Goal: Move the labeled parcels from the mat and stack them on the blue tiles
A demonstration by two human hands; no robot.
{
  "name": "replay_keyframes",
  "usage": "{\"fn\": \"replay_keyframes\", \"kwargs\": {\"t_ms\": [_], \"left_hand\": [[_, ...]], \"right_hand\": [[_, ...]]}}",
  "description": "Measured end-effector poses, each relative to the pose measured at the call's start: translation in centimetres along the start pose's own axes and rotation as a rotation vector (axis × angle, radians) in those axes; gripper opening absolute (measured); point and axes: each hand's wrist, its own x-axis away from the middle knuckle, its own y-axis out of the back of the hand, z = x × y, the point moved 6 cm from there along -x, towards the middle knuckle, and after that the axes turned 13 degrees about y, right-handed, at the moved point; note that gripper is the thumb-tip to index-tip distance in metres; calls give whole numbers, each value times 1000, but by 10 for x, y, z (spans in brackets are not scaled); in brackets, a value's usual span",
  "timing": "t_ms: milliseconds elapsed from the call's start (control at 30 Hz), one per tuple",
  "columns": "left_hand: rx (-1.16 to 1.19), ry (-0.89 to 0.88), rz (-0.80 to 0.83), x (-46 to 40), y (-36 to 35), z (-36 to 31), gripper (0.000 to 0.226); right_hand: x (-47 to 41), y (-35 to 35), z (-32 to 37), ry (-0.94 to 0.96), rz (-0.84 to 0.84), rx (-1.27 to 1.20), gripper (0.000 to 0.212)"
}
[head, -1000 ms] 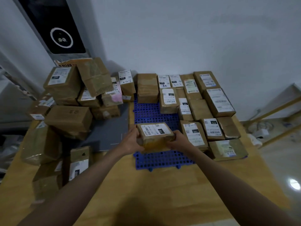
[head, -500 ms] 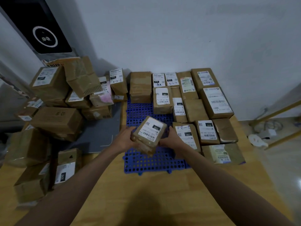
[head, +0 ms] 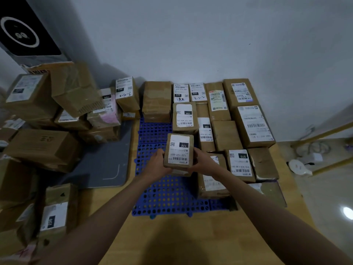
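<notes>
I saw the mat [head: 103, 167] lying left of the tiles [head: 166, 196] on the desk [head: 191, 241], parcels [head: 244, 123] stacked along the tiles' right and back.

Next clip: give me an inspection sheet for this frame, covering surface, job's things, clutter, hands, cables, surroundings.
Surface: wooden table carrying a grey mat and blue tiles.
Job's things: parcel marked 122 held over the tiles; placed parcels packed along the right; unsorted pile on the left.
Clutter: nothing seen.
Hands: left hand and right hand grip the parcel's sides.
Cables: cords on the floor, right.
Surroundings: white wall; dark panel upper left.
</notes>
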Motion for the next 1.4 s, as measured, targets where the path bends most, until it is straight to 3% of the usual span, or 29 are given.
{"fn": "replay_keyframes", "kwargs": {"t_ms": [433,633,900,1033,1167,1300,1400], "left_hand": [[-101,64,80,-42,-24,-8,62],[-27,92,127,-47,-29,-1,73],[-150,130,204,-48,-26,0,95],[-259,123,204,-35,-12,4,87],[-385,127,173,-14,12,9,72],[-418,134,200,13,38,24,62],[-400,148,182,36,57,43,59]], "right_hand": [[-41,15,-25,-1,4,270,96],[-46,11,-28,-35,14,420,100],[-36,14,-16,-58,-23,454,100],[-22,21,1,-46,-62,447,93],[-6,21,25,-2,-60,510,69],[4,4,54,80,47,683,63],[6,-20,75,115,163,666,63]]}}
